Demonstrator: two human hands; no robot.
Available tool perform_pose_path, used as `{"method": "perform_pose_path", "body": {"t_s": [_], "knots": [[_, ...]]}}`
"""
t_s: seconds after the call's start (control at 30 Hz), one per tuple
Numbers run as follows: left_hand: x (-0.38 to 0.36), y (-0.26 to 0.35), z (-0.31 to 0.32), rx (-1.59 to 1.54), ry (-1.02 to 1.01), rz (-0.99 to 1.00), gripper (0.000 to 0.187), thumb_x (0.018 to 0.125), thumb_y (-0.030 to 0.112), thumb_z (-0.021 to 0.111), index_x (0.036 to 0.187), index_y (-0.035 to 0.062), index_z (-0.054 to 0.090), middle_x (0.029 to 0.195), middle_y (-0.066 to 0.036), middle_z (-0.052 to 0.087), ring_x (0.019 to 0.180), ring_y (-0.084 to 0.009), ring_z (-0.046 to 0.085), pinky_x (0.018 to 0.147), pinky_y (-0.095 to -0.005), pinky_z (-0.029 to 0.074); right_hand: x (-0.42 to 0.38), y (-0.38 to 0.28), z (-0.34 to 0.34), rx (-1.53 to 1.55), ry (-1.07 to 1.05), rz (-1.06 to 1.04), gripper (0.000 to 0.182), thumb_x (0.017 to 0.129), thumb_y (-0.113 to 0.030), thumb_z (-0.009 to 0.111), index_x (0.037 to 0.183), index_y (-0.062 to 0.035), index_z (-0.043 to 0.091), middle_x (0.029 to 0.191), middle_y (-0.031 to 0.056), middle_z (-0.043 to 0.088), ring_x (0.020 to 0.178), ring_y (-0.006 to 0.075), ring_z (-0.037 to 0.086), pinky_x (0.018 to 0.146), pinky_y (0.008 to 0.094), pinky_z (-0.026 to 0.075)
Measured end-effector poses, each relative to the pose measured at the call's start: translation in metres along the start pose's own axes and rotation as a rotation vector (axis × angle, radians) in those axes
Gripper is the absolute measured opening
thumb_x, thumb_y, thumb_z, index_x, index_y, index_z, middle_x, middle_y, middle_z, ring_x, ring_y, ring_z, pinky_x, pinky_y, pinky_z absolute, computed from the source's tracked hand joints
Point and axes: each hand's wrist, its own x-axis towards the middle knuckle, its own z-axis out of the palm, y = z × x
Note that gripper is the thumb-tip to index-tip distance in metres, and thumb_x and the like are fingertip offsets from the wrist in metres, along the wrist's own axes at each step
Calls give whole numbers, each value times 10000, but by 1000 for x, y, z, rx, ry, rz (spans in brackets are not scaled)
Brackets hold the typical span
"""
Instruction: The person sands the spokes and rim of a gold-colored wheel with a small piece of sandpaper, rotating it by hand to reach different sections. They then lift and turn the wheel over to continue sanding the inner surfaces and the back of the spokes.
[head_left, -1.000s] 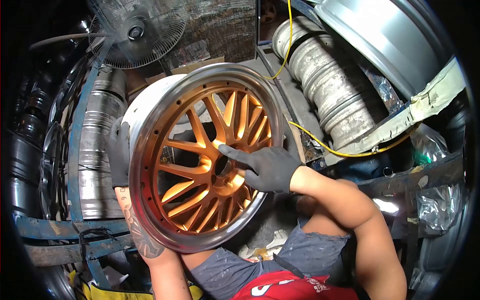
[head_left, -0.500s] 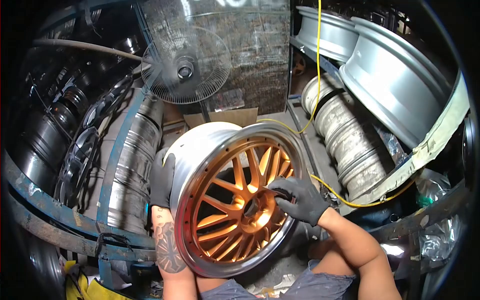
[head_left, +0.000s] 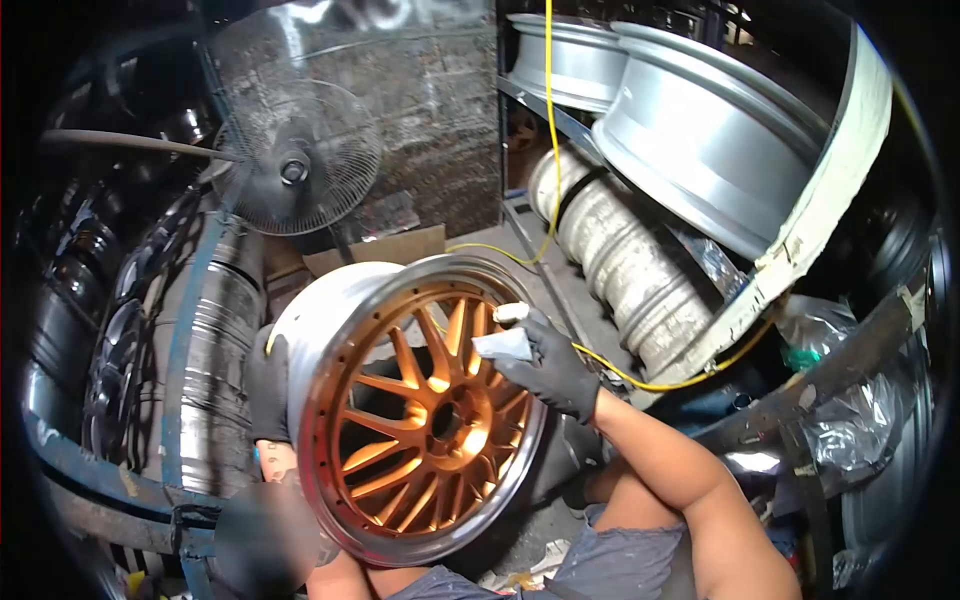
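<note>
A wheel rim (head_left: 470, 432) with copper-coloured spokes, a polished lip and a white barrel stands tilted in front of my lap. My left hand (head_left: 268, 390), in a dark glove, grips the back edge of its barrel at the left; some of the fingers are hidden. Over the upper right spokes is my gloved right hand (head_left: 556, 372), its fingers closed on a small pale grey sheet (head_left: 503, 346). A whitish bit shows at one fingertip of that hand, and I cannot make out what it is.
A wire-caged fan (head_left: 295, 168) stands behind the rim. Rows of worn rims (head_left: 630, 265) lie to the right, below large silver rims (head_left: 700, 130). Metal frame rails (head_left: 190, 350) run along the left. A yellow hose (head_left: 552, 150) hangs down and crosses behind the wheel.
My right hand has moved from beside the hub up to the upper right spokes, and the pale sheet now shows in it. The whole view has shifted; my left hand stays on the barrel.
</note>
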Motion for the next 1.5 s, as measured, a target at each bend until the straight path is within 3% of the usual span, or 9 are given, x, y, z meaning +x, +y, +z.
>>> {"method": "perform_pose_path", "body": {"t_s": [0.23,0.37,0.77,0.93,1.03,1.23,1.27,1.37,1.5], "knots": [[-8,1,5,-81,25,-106,410,1001,316,562,1268,14,637,1194,-201,697,1109,-324,654,982,-405,488,-10,-27,8,233,-89,222,378,1028,-240,640,1326,-14,580,1066,75,721,943,158,709,856,288,559],[-8,7,2,12,54,-86,388,991,330,571,1276,79,650,1196,-189,707,1126,-357,663,993,-426,491,-12,-20,14,129,-82,153,343,978,-179,712,1283,-56,616,1041,-3,653,939,75,615,844,270,541],[-9,23,-1,-116,-2,-150,416,997,323,572,1267,13,641,1164,-169,717,1041,-272,683,945,-382,509,-4,-17,26,665,-251,388,486,1044,-364,642,1361,-36,474,1131,78,652,1001,157,705,881,299,578],[-8,11,1,-134,21,-130,401,999,320,566,1268,36,652,1181,-173,715,1079,-267,672,962,-371,494,0,-11,23,141,-210,262,392,1028,-325,664,1306,-57,592,1058,47,692,944,135,719,775,287,561],[-10,14,-2,-80,24,-121,396,999,321,576,1265,38,652,1198,-177,712,1107,-294,669,975,-379,491,2,-1,24,-432,-150,-272,402,914,-176,742,1309,-131,682,980,112,705,851,234,711,739,356,548],[-9,-12,1,73,104,7,436,994,384,578,1259,50,668,1178,-180,711,1107,-306,670,974,-402,501,12,-5,35,-856,-175,-756,494,781,-59,729,1257,-190,702,888,92,673,781,317,663,661,432,521],[-9,-7,6,112,105,13,442,990,398,575,1250,55,673,1176,-181,712,1103,-314,672,972,-412,503,8,-13,33,-973,-224,-667,411,849,-52,720,1244,-165,730,1031,121,734,914,335,707,803,413,570],[-7,-3,21,172,124,-10,464,976,441,564,1225,69,687,1171,-184,715,1094,-340,676,966,-442,506,12,10,30,-886,-294,-665,388,798,43,684,1155,-83,768,1046,147,744,947,330,716,842,411,563],[-9,-11,17,205,169,-83,496,958,497,550,1190,87,706,1165,-188,720,1081,-374,681,958,-483,511,23,24,20,-997,-252,-669,404,884,43,632,1271,-50,705,1156,130,736,1025,318,701,889,393,549]]}}
